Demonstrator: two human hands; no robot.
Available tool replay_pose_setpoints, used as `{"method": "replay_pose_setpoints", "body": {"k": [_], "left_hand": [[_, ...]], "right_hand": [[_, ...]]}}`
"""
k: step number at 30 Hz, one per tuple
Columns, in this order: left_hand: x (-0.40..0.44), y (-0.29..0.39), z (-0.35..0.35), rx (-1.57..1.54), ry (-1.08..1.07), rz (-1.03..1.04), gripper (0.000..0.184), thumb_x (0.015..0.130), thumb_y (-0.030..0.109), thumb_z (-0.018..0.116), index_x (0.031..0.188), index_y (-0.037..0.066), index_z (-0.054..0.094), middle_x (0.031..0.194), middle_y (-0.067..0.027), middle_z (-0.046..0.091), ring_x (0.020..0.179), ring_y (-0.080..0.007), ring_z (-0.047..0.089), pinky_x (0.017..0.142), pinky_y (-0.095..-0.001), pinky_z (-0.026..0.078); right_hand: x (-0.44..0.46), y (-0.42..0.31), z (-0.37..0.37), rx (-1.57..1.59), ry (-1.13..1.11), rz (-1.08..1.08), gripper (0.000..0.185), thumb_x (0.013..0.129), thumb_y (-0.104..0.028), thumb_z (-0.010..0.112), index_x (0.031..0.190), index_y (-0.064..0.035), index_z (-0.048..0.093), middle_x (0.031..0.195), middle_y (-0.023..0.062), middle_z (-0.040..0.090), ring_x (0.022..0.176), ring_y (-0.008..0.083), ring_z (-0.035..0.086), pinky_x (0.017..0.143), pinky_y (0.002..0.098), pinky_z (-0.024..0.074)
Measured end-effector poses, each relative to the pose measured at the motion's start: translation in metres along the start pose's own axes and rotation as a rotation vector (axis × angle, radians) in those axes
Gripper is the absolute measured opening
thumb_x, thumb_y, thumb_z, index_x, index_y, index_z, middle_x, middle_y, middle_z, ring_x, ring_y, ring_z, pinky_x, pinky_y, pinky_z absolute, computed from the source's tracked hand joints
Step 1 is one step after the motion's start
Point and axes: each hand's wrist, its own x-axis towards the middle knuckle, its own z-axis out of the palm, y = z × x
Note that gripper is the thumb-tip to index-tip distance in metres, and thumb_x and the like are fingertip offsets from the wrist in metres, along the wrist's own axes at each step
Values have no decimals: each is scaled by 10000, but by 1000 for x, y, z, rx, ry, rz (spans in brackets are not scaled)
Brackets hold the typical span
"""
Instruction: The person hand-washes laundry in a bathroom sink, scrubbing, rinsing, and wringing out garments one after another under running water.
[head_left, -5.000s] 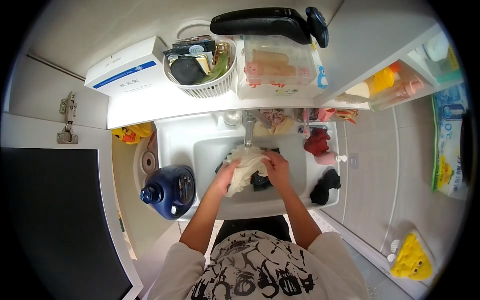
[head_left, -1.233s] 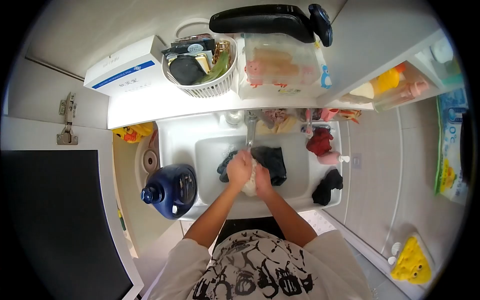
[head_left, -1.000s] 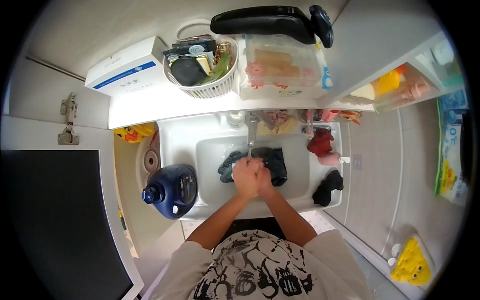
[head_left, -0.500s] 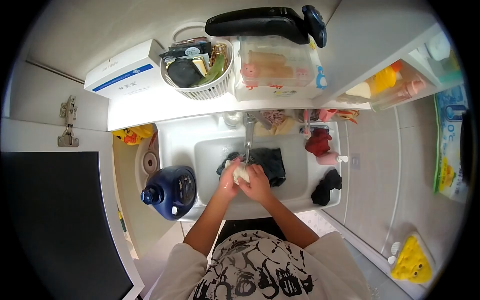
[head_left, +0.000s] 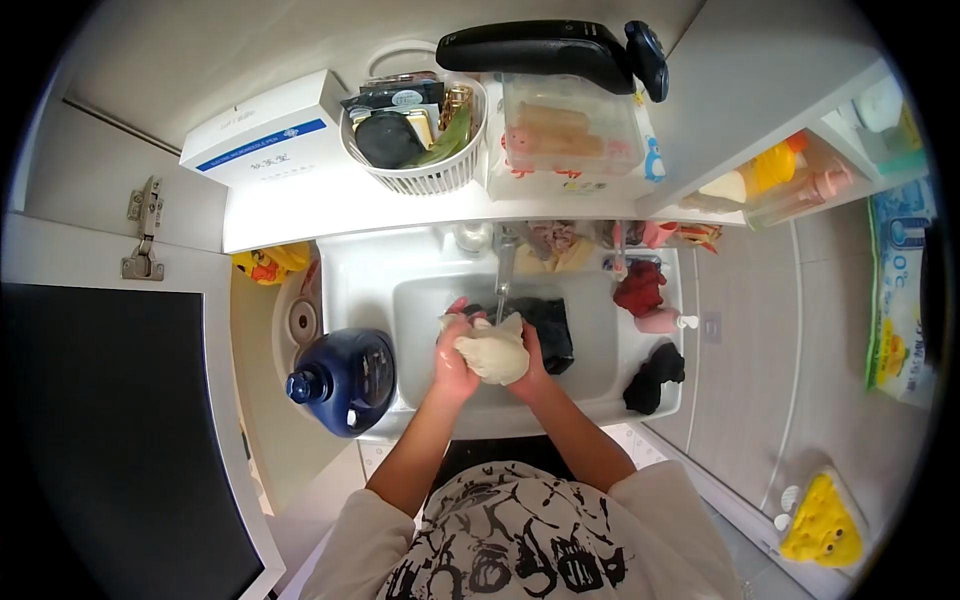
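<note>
A wet cream-coloured cloth is bunched between my two hands, just below the faucet. My left hand grips its left side with the fingers curled round it. On the other side, my right hand presses against the cloth, its fingers partly hidden behind it. A thin stream of water runs from the spout toward the cloth. Beneath my hands a dark garment lies in the white sink. What kind of garment the cream cloth is, I cannot tell.
Left of the basin stands a dark blue detergent bottle. Along the right rim lie a red cloth, a pink pump bottle and a black cloth. Overhead, a shelf edge carries a white basket and a black shaver.
The cream cloth has been lifted and opened out into a larger bunch, nearer to me. My hands have moved apart to its two sides. The view has shifted slightly.
</note>
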Motion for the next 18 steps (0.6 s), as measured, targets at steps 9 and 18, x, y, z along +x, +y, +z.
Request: {"method": "replay_pose_setpoints", "body": {"k": [9, 18], "left_hand": [[-3, -24, 14, 1611, -228, 855, 303, 793, 258, 789, 1046, 106, 723, 1129, -168, 700, 1079, -341, 667, 964, -438, 529], [49, -31, 14, 1584, 255, 469, 279, 821, 301, 784, 928, 50, 724, 914, -218, 725, 856, -372, 717, 765, -403, 562]], "right_hand": [[19, 31, -12, 301, -239, -138, 430, 1060, -468, 454, 1343, -164, 571, 1310, 46, 617, 1234, 227, 594, 1080, 428, 469], [27, 16, 0, -267, 247, -201, 368, 1064, -290, 487, 1343, -68, 581, 1209, 49, 659, 1092, 151, 640, 888, 330, 531]]}}
